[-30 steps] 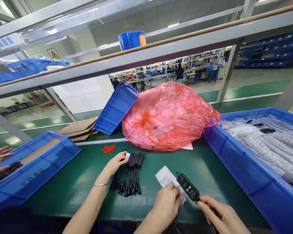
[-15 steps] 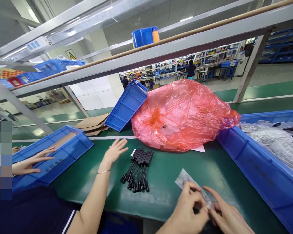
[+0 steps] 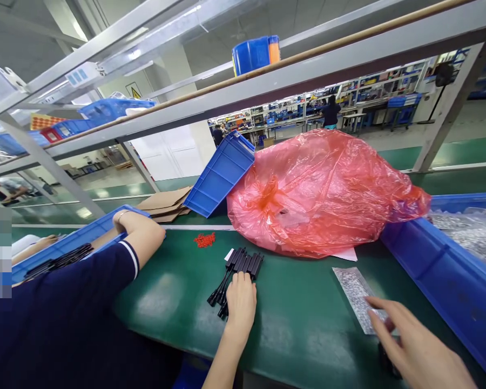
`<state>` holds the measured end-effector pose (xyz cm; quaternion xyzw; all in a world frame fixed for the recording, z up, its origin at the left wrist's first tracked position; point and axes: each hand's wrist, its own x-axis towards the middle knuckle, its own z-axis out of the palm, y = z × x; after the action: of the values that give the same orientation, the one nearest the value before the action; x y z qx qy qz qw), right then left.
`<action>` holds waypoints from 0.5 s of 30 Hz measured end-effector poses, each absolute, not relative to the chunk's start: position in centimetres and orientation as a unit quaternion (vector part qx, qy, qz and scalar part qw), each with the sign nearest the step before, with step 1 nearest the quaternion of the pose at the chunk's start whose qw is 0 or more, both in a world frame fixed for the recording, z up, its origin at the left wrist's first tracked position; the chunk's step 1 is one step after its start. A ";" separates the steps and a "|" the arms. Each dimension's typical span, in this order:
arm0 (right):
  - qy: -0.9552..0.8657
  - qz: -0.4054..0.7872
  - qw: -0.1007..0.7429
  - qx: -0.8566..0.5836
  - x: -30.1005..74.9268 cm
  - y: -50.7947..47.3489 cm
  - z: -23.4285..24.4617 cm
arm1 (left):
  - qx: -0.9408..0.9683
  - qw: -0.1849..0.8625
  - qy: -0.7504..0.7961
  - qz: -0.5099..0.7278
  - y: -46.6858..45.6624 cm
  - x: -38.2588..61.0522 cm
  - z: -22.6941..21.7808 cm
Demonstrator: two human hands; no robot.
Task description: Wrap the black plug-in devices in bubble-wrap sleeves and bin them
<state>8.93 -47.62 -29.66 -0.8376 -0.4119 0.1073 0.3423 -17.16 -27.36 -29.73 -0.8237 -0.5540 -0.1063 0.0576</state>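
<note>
My left hand (image 3: pixel 241 300) lies palm down on a bundle of black cables with plugs (image 3: pixel 245 263) in the middle of the green table; its fingers are stretched over the bundle. My right hand (image 3: pixel 413 346) is at the lower right, fingers spread, with the fingertips on the near end of a small silver bubble bag (image 3: pixel 353 287) lying flat on the table. A dark object (image 3: pixel 386 363) shows under the right palm; I cannot make out what it is.
A co-worker's dark-sleeved arm (image 3: pixel 76 292) reaches into a blue bin (image 3: pixel 75 237) on the left. A big red plastic bag (image 3: pixel 328 189), a tilted blue bin (image 3: pixel 218 175), cardboard (image 3: pixel 166 201) and small red parts (image 3: pixel 204 239) lie behind. A blue bin of bubble bags (image 3: pixel 429 270) stands right.
My left hand left the bubble bag and went left onto the black cable bundle. The co-worker's hand withdrew from the bundle to the left bin. The view swung left.
</note>
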 end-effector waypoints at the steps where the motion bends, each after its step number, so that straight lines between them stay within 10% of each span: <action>1: -0.419 0.181 0.352 -0.817 7.4 -46.8 -29.2 | -0.824 0.018 -0.552 -0.125 -27.6 -16.8 -29.5; 8: -0.405 0.443 0.475 -0.643 0.1 -41.7 -29.8 | -0.743 -0.442 -0.444 -0.234 -33.6 -12.0 -27.6; 15: -0.275 0.431 0.567 -0.646 5.2 -43.5 -30.0 | -0.907 -0.292 -0.267 -0.140 -29.3 -6.9 -24.0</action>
<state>5.17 -43.45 -29.97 -0.6458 -0.2753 0.4310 0.5669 -6.89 -29.31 -24.02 -0.9074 -0.2675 -0.1398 -0.2925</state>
